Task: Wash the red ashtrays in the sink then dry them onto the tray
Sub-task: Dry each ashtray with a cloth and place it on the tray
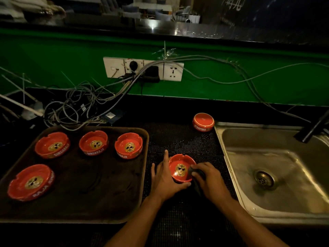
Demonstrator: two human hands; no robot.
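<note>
Left hand (166, 182) gripping red ashtray (180, 169), tray ashtray (94, 145) reading SINGARAJA

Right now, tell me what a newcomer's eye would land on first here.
The bright red ashtrays stand out: four upright on the brown tray at left, and one ashtray on the black mat in the middle, held by the left hand while the right hand presses a dark cloth against it. Another upside-down ashtray sits by the steel sink, under a green wall with tangled cables.

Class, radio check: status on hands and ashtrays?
Left hand steadies ashtray on mat; right hand wipes it with dark cloth. Four on tray. Nothing blocking.
</note>
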